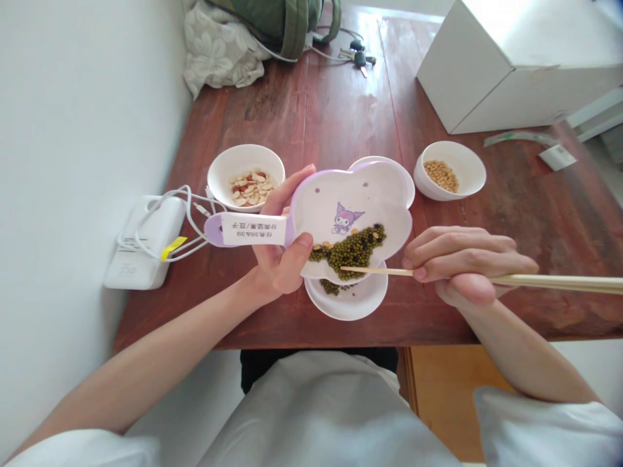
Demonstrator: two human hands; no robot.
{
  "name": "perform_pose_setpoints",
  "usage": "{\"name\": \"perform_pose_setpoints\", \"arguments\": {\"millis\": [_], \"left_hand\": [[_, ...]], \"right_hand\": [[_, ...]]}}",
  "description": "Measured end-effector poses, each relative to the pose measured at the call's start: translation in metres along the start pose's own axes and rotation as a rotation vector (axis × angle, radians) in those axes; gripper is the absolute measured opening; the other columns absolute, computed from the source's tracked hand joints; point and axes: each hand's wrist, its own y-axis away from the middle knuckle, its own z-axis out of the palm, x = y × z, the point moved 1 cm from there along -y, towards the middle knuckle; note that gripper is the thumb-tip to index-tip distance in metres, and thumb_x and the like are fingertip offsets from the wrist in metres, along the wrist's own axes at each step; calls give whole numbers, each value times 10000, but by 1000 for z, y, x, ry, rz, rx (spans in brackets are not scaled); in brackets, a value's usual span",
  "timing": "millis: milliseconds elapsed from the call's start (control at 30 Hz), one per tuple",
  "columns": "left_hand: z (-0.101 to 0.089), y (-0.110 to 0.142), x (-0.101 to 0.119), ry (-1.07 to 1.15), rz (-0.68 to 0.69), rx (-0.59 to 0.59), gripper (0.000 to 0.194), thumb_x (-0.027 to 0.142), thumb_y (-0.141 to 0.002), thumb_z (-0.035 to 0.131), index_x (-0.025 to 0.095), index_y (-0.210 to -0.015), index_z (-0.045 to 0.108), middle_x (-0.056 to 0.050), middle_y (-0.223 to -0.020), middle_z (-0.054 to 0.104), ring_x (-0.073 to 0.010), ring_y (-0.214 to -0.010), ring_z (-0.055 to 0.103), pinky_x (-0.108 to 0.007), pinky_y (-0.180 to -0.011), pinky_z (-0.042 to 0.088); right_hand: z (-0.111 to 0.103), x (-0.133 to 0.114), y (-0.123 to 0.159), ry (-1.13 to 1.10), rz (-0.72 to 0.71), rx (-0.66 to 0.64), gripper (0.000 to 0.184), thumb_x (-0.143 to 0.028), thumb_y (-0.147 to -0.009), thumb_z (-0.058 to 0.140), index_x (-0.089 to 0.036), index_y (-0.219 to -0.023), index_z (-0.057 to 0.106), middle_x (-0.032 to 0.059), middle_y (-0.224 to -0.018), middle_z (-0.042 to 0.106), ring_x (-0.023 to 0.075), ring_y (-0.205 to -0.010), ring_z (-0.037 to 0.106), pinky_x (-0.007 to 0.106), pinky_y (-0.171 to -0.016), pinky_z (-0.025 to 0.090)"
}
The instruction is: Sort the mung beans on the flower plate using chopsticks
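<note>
My left hand (pixel 282 253) grips a flower-shaped purple-rimmed plate (pixel 355 201) by its handle side, tilting it toward me over a small white bowl (pixel 346 299) at the table's front edge. Green mung beans (pixel 351 250) with a few yellow beans lie heaped at the plate's lower edge; some green beans are in the small bowl. My right hand (pixel 462 263) is closed around wooden chopsticks (pixel 535 280), whose tips touch the bean heap. A labelled purple handle (pixel 246 229) sticks out to the left of the plate.
A bowl of peanuts (pixel 246 176) stands left, a bowl of yellow soybeans (pixel 450 170) right. A white charger with cables (pixel 141 241) lies by the wall. A white box (pixel 511 65), keys (pixel 359 57) and a green bag (pixel 277 23) are at the back.
</note>
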Motion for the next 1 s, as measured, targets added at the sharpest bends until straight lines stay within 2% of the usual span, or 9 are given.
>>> {"name": "perform_pose_setpoints", "arguments": {"millis": [100, 267, 433, 567, 700, 833, 1000], "left_hand": [[2, -1, 2, -7, -10, -6, 427, 434, -985, 705, 269, -1378, 688, -83, -1096, 801, -201, -777, 740, -359, -691, 677], [6, -8, 7, 0, 57, -24, 390, 390, -990, 698, 244, -1352, 702, -101, -1115, 804, -174, -681, 705, -321, -566, 611], [7, -10, 11, -37, 55, -40, 395, 398, -989, 692, 258, -1358, 693, -114, -1132, 788, -261, -927, 789, -360, -645, 665], [4, -5, 6, -13, -34, -30, 373, 459, -972, 721, 297, -1307, 692, -108, -1098, 798, -294, -985, 796, -411, -713, 687], [0, 0, -2, 4, -39, -26, 356, 456, -949, 743, 301, -1266, 700, -100, -1101, 799, -296, -1003, 801, -459, -868, 706], [-2, 3, -6, -1, -22, 2, 317, 423, -933, 756, 303, -1223, 711, -89, -1096, 793, -291, -1017, 800, -438, -858, 704], [-3, 6, -7, -25, 8, 68, 381, 445, -927, 776, 286, -1265, 697, -84, -1122, 793, -292, -1056, 795, -413, -847, 691]], "right_hand": [[-1, 1, 2, -7, 17, 9, 329, -445, -1073, 738, -201, -916, 891, 37, -615, 760, 201, -494, 720, 331, -421, 599], [1, 3, 3, -28, 23, 23, 327, -429, -1058, 763, -172, -895, 883, 58, -632, 769, 208, -523, 737, 327, -454, 604], [4, 4, 3, 12, 69, 45, 412, -484, -1063, 744, -201, -772, 817, 42, -595, 735, 193, -476, 703, 318, -441, 568], [7, 4, 2, 2, 112, 97, 445, -499, -1055, 749, -210, -719, 785, 40, -563, 713, 197, -452, 687, 317, -417, 535], [10, 5, 2, -27, 104, 133, 438, -493, -1042, 768, -205, -713, 790, 38, -540, 698, 186, -431, 662, 301, -395, 498], [8, 6, 3, -40, 131, 127, 415, -497, -1036, 774, -209, -740, 819, 39, -556, 706, 191, -447, 666, 310, -405, 499], [8, 7, 5, -33, 134, 144, 429, -520, -1023, 785, -216, -720, 811, 31, -531, 678, 186, -427, 630, 313, -388, 472]]}}
